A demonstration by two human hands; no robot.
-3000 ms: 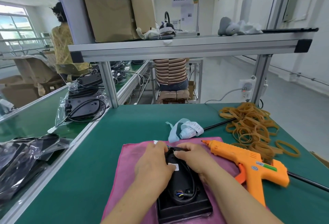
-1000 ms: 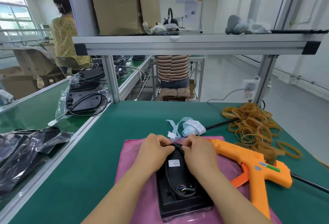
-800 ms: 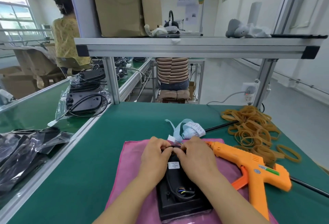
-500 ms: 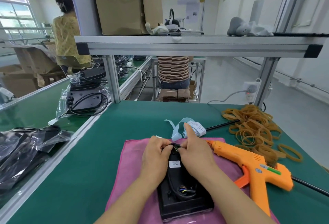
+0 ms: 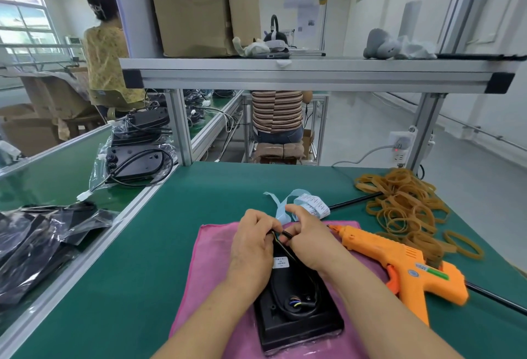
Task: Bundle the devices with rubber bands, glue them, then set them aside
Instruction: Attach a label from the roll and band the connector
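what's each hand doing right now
Left hand: closed, pinching the cable at the far end of the device.
Right hand: closed, pinching the same cable.

At a green table [image 5: 171,244], a left hand [image 5: 252,244] and right hand [image 5: 309,240] pinch a black cable [image 5: 286,234] at the 12 o'clock end of a black device [image 5: 296,318] lying on a pink cloth [image 5: 211,259]. An orange glue gun [image 5: 399,264] lies at the device's 3 o'clock, and loose rubber bands [image 5: 405,210] are heaped at 2 o'clock.
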